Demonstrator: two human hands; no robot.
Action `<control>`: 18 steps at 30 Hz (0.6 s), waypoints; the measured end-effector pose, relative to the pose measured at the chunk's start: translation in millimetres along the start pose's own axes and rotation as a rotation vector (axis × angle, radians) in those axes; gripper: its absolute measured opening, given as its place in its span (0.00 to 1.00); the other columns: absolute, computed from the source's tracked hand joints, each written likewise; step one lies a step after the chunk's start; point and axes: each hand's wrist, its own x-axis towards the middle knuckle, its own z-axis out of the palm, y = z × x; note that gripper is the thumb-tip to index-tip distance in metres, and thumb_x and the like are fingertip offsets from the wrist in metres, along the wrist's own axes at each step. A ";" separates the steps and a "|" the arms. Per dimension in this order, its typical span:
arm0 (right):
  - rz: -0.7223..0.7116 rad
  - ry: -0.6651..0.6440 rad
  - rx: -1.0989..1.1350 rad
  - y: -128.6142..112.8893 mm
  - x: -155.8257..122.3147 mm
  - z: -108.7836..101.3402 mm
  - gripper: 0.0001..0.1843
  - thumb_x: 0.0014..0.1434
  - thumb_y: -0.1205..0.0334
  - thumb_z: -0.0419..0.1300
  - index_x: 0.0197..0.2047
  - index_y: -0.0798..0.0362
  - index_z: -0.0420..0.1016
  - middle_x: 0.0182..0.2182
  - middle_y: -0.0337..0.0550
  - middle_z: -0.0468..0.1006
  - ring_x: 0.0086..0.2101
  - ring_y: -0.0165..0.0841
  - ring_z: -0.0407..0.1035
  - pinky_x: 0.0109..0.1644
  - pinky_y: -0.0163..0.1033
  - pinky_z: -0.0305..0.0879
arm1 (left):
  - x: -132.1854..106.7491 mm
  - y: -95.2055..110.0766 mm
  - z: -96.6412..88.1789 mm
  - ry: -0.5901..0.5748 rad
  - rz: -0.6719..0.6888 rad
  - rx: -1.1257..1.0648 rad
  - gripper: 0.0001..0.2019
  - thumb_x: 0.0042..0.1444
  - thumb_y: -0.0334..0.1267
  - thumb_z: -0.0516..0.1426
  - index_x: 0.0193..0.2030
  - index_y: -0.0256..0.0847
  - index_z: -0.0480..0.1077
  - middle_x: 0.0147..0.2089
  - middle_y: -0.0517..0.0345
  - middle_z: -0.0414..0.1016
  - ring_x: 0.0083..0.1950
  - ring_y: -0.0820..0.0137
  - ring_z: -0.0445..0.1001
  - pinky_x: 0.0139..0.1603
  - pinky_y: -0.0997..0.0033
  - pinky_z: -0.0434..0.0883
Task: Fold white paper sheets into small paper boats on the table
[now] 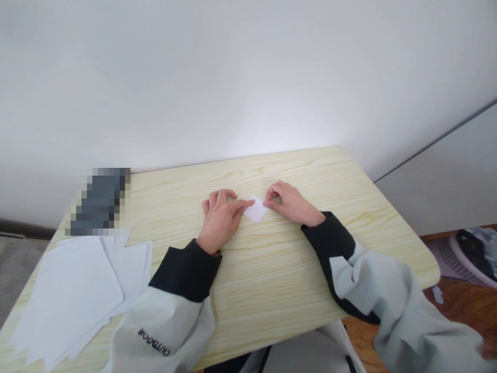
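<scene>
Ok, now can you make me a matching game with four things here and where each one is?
Things:
1. small paper
2. basket
3. wall
4. paper pile

Places:
A. behind the table
B. between the left hand and the right hand
C. on the table's left end
D. low down, past the table's right side

Right pairs: 1-B, 2-D, 3-A, 4-C
</scene>
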 end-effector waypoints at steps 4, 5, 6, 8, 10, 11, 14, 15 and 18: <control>-0.018 0.020 0.003 1.7 -0.1 1.8 0.05 0.56 0.61 0.61 0.33 0.52 0.70 0.33 0.42 0.71 0.37 0.35 0.65 0.44 0.40 0.58 | -0.2 -0.8 2.3 0.016 0.027 -0.012 0.13 0.62 0.39 0.53 0.48 0.58 0.75 0.50 0.53 0.66 0.53 0.57 0.60 0.53 0.51 0.58; -0.027 0.028 0.002 2.3 -0.8 2.2 0.05 0.56 0.60 0.61 0.33 0.53 0.70 0.33 0.42 0.71 0.37 0.35 0.65 0.44 0.40 0.58 | -0.4 -1.0 2.9 0.024 0.040 -0.016 0.13 0.62 0.38 0.52 0.48 0.57 0.75 0.50 0.53 0.66 0.53 0.58 0.60 0.53 0.51 0.58; -0.037 0.034 -0.004 2.8 -1.7 2.5 0.05 0.56 0.60 0.61 0.33 0.53 0.70 0.33 0.42 0.71 0.37 0.35 0.64 0.44 0.40 0.58 | -0.6 -1.2 3.5 0.032 0.055 -0.020 0.13 0.62 0.37 0.52 0.48 0.56 0.75 0.50 0.53 0.66 0.54 0.58 0.60 0.54 0.51 0.58; -0.057 0.046 -0.030 3.2 -3.9 3.2 0.06 0.58 0.59 0.60 0.34 0.53 0.70 0.33 0.42 0.72 0.37 0.35 0.64 0.44 0.40 0.57 | -0.8 -1.8 4.5 0.045 0.087 -0.029 0.13 0.62 0.38 0.52 0.49 0.54 0.75 0.50 0.53 0.67 0.54 0.59 0.61 0.56 0.52 0.58; -0.073 0.057 -0.071 2.4 -6.3 4.0 0.08 0.59 0.57 0.59 0.34 0.52 0.71 0.34 0.42 0.72 0.38 0.36 0.64 0.45 0.41 0.56 | -0.8 -2.5 5.5 0.060 0.100 -0.041 0.12 0.61 0.40 0.53 0.48 0.53 0.75 0.50 0.54 0.67 0.54 0.59 0.62 0.57 0.53 0.58; -0.078 0.062 -0.093 1.7 -7.5 4.4 0.09 0.59 0.55 0.59 0.34 0.52 0.71 0.35 0.42 0.72 0.38 0.36 0.64 0.45 0.42 0.56 | -0.7 -2.8 6.1 0.068 0.100 -0.048 0.12 0.61 0.42 0.53 0.47 0.52 0.75 0.50 0.54 0.68 0.54 0.59 0.62 0.57 0.53 0.58; -0.088 0.079 -0.145 -1.0 -10.1 6.3 0.13 0.58 0.50 0.59 0.33 0.51 0.71 0.35 0.42 0.73 0.39 0.38 0.64 0.45 0.42 0.55 | -0.1 -3.8 8.7 0.100 0.075 -0.059 0.12 0.61 0.43 0.54 0.49 0.49 0.74 0.50 0.52 0.68 0.54 0.59 0.63 0.57 0.54 0.60; -0.088 0.089 -0.156 -1.7 -10.5 7.1 0.13 0.58 0.49 0.59 0.34 0.51 0.71 0.35 0.42 0.72 0.39 0.38 0.64 0.45 0.43 0.55 | 0.1 -4.3 9.7 0.115 0.062 -0.055 0.14 0.60 0.43 0.55 0.51 0.46 0.72 0.51 0.51 0.67 0.54 0.59 0.63 0.57 0.54 0.61; -0.088 0.123 -0.167 -2.5 -10.9 9.5 0.13 0.58 0.49 0.59 0.36 0.51 0.71 0.37 0.43 0.72 0.41 0.38 0.65 0.46 0.43 0.56 | 0.8 -6.1 12.1 0.160 0.050 -0.035 0.18 0.59 0.43 0.56 0.54 0.39 0.70 0.54 0.47 0.67 0.56 0.57 0.62 0.58 0.54 0.62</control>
